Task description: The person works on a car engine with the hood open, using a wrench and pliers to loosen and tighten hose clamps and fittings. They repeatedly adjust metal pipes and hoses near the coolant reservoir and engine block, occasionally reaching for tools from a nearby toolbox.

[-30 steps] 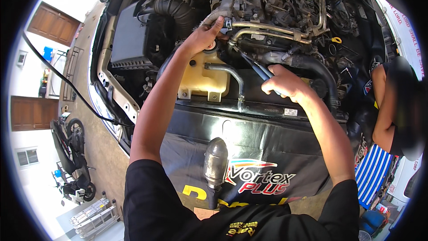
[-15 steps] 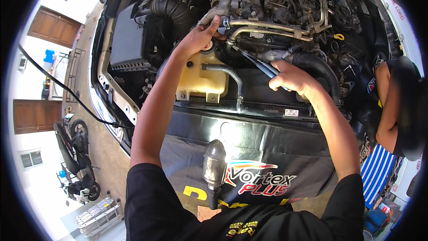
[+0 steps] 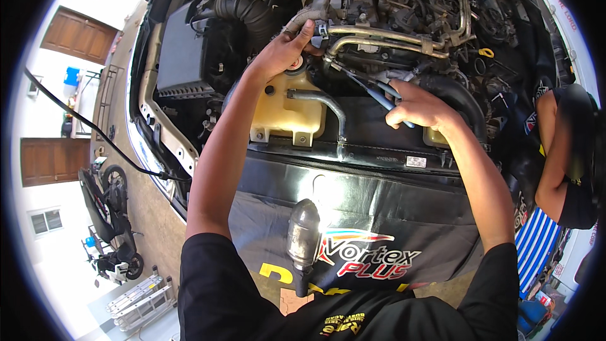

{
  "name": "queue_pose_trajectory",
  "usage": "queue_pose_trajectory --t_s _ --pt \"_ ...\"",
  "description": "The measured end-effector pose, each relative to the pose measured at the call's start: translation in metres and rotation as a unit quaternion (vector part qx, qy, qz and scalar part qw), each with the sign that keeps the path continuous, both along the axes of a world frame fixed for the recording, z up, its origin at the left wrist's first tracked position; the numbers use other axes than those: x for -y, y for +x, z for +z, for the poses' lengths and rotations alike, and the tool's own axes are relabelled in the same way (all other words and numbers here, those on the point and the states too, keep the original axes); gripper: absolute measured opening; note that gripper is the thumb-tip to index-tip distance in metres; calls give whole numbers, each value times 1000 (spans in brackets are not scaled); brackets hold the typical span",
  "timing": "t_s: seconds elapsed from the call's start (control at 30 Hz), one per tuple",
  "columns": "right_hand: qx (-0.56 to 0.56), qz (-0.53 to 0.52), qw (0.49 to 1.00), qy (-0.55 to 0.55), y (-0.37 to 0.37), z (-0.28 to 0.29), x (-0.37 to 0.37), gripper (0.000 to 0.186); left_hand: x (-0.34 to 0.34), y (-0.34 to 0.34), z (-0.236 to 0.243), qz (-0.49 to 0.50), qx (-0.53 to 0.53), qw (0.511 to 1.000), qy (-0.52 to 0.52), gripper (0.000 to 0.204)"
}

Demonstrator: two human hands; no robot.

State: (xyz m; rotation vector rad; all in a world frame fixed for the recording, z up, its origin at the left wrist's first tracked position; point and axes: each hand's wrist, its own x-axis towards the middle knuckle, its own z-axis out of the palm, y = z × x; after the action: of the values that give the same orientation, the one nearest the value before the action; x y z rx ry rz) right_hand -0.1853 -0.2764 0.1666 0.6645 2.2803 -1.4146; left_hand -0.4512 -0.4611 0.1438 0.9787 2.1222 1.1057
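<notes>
My left hand is closed around a hose in the engine bay, thumb up beside a hose clamp; its other fingers are partly hidden. In my right hand are long-nosed pliers with blue handles, spread apart. Their jaws reach to the end of the lower metal pipe, where a small clamp seems to sit; whether they grip it I cannot tell. Below my left wrist is a yellowish coolant tank with a cap and a black hose.
A black air filter box stands left, a thick hose right. A lit work lamp lies on the black fender cover. Another person's arm is at the right edge. Outside, a motorcycle and folded ladder stand left.
The handles of the pliers have spread wider in my right hand, and their jaws stay near the pipe end. My left hand keeps its place on the hose. The view has shifted slightly.
</notes>
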Motion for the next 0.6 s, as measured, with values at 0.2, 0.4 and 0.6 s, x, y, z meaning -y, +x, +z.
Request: queue_pose_trajectory --t_s 0.2,0.4,0.6 --pt "10 -70 997 9 -2 1 19 51 3 -4 5 -19 39 999 -24 80" --pt "-7 -88 996 7 5 -3 32 41 1 2 6 -1 1 1000 -5 86" --pt "-18 -103 994 43 3 -16 56 28 0 4 12 -3 9 1000 -18 78"
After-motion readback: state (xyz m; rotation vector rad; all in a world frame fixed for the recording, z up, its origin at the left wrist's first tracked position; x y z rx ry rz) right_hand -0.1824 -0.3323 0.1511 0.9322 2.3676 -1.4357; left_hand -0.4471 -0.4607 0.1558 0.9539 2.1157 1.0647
